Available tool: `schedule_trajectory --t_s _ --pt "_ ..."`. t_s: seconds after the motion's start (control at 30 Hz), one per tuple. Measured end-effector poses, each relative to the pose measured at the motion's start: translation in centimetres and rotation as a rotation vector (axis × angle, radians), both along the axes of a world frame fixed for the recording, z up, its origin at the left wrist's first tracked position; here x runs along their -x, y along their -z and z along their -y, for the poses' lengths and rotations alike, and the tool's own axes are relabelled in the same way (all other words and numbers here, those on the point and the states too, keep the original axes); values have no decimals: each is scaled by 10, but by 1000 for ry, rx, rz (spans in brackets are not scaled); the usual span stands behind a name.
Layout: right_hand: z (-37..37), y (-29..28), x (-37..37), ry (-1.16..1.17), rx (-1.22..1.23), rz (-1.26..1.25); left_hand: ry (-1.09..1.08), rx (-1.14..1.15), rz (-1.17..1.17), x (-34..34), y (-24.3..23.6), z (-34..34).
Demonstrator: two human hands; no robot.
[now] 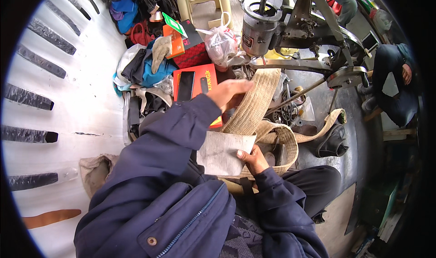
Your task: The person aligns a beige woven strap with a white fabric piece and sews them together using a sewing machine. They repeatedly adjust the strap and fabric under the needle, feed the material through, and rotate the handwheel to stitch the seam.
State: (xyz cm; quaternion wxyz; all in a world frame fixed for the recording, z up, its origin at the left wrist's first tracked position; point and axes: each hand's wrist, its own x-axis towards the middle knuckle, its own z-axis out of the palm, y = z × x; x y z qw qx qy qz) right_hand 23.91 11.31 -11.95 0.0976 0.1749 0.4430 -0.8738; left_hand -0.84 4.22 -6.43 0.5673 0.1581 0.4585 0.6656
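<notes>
- The right grip (pixel 255 161) pinches a pale sheet (pixel 225 154) near its right edge, thumb on top; the sheet is greyish white and finely lined.
- Just beyond it is the woven strap (pixel 260 94): beige, thick, broad and cross-ribbed. It slants from the sheet's upper edge up past the left grip (pixel 231 92).
- The left grip is blurred, at the strap's left side; I cannot tell whether its fingers close on it.
- Beside the right grip, beige webbing bends into a loop (pixel 291 144); farther right a similar band (pixel 334 121) curls up at its end.
- Right of the loop, a dark shoe (pixel 334 142) sits on the grey floor (pixel 359 140).
- Left of the left grip, a red box (pixel 209 71) carries a black phone (pixel 185 86), with heaped cloth (pixel 159 74) beyond.
- Farther left, a white panel (pixel 97 81) bears dark strips.
- Beyond the left grip stand a white plastic bag (pixel 221 44), a grey metal machine (pixel 260 33) with a cylindrical body, and a cream plastic stool (pixel 225 1).
- Far right of both grips, another person (pixel 390 71) sits in dark trousers.
</notes>
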Motion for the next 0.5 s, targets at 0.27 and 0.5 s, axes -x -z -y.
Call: schedule_trajectory --t_s 0.27,0.5 --pt "5 -21 -22 -54 2 26 247 14 -25 -73 3 87" --pt "18 -83 -50 166 -1151 -252 -38 29 -119 -73 6 73"
